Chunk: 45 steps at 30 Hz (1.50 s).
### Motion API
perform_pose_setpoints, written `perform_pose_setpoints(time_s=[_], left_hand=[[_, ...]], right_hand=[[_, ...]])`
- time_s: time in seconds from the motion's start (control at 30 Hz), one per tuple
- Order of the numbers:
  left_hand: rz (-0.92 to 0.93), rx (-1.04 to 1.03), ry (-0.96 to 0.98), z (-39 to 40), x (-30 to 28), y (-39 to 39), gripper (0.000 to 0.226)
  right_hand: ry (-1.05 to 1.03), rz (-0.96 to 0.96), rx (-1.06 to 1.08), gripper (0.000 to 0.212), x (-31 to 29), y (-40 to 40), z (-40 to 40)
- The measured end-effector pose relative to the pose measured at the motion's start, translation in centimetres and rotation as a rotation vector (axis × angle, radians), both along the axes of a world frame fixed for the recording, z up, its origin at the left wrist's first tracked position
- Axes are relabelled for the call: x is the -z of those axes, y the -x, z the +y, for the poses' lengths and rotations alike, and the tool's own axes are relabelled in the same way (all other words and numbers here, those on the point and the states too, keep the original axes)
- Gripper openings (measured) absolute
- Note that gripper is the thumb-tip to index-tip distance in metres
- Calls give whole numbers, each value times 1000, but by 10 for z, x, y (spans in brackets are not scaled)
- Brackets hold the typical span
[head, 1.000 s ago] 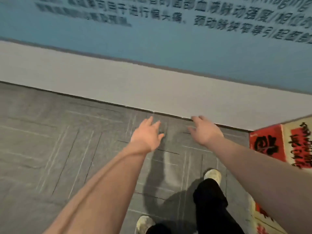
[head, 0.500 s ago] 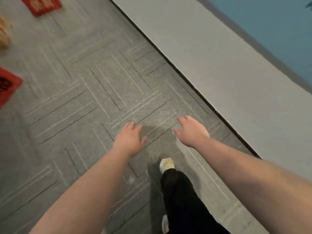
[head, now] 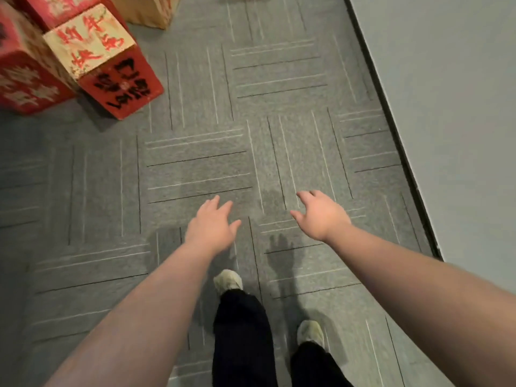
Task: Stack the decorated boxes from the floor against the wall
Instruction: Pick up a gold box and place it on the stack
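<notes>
left hand loose, holding nothing | right hand same, fingers spread | decorated boxes far left on floor

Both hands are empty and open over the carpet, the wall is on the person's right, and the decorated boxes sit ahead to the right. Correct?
Not quite. The head view shows the boxes ahead to the left, not the right. The rest holds: left hand and right hand are open and empty over the carpet, wall on the right.
</notes>
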State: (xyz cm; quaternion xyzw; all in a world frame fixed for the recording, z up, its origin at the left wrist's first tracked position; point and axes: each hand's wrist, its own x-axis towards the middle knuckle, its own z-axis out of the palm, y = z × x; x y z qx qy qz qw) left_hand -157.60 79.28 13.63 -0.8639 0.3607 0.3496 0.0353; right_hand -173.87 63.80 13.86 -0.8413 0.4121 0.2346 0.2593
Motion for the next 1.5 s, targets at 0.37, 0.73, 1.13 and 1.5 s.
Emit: perform_pose_setpoints(time_s=[0.37, 0.73, 1.13, 1.5], left_hand=[[-14, -188, -21, -1, 9, -248, 59], [-2, -341, -31, -48, 28, -460, 59], [-12, -484, -10, -89, 61, -665, 62], [-38, -502, -25, -112, 116, -821, 73]], right_hand=[[13, -5, -157, 49, 6, -276, -19], [-59, 27, -332, 49, 41, -521, -76], [-13, 56, -407, 51, 56, -743, -133], [-3, 29, -343, 62, 111, -914, -152]])
